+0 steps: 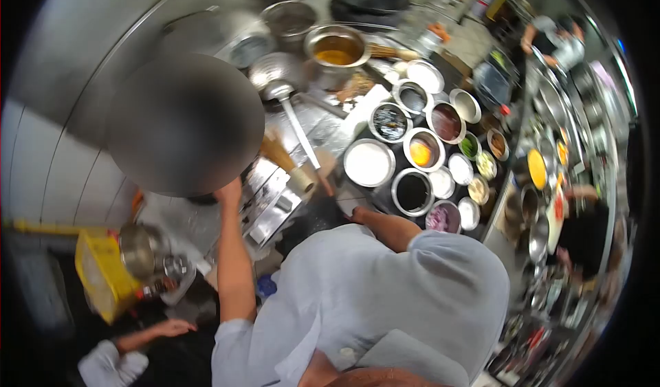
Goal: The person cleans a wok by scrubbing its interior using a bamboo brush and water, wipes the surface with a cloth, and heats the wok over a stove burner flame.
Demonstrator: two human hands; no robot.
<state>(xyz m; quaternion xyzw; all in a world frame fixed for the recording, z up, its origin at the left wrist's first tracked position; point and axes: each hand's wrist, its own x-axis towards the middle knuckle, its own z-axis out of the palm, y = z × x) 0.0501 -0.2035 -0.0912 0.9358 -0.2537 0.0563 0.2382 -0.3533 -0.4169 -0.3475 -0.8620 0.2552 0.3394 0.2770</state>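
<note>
My left hand (229,192) reaches forward to the lower edge of a large round grey blur, which hides its fingers and whatever lies there. My right hand (357,213) is small and smeared, close to my body at the front of the stove counter. A long-handled ladle (297,124) rests nearby, its bowl toward the perforated strainer (269,71) and its handle end pointing toward my right hand. No contact between them can be made out. Right of that hand stand a pot of dark liquid (412,192) and a pot of white contents (369,163).
Several seasoning pots surround a bowl with an orange-yellow ball (421,153). Behind is a pot of amber liquid (337,47). At lower left are a yellow crate (103,277) and another person's hand (173,328). More people stand along the right-hand counter (498,239).
</note>
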